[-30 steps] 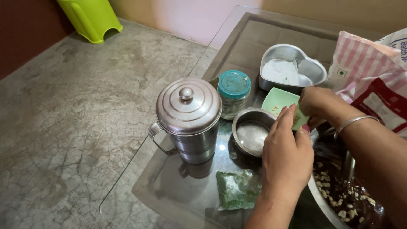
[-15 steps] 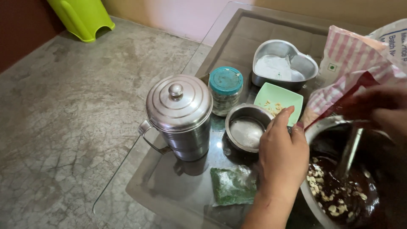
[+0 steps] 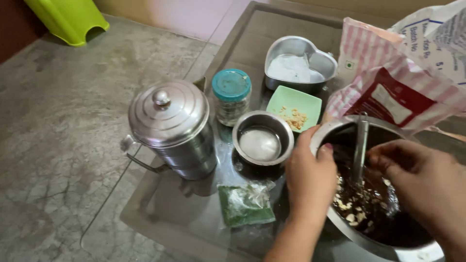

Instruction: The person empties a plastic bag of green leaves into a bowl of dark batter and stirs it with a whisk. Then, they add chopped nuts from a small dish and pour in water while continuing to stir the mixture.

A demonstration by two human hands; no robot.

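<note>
The steel mixing bowl (image 3: 388, 245) of dark batter sits at the near edge of the glass table (image 3: 160, 213), to the right of the small empty steel bowl (image 3: 262, 141). The left hand (image 3: 310, 177) grips the mixing bowl's rim, fingers curled over the near-left edge. The right hand (image 3: 427, 187) is down inside the bowl, closed around the lower part of the metal spoon (image 3: 360, 145), which stands in the batter among pale chopped nut pieces (image 3: 352, 206).

A hard stir could, I judge, slop batter over the rim or slide the bowl on the smooth glass if the left hand loosens. The striped packet (image 3: 383, 77) leaning just behind the bowl could also tip into it.
</note>
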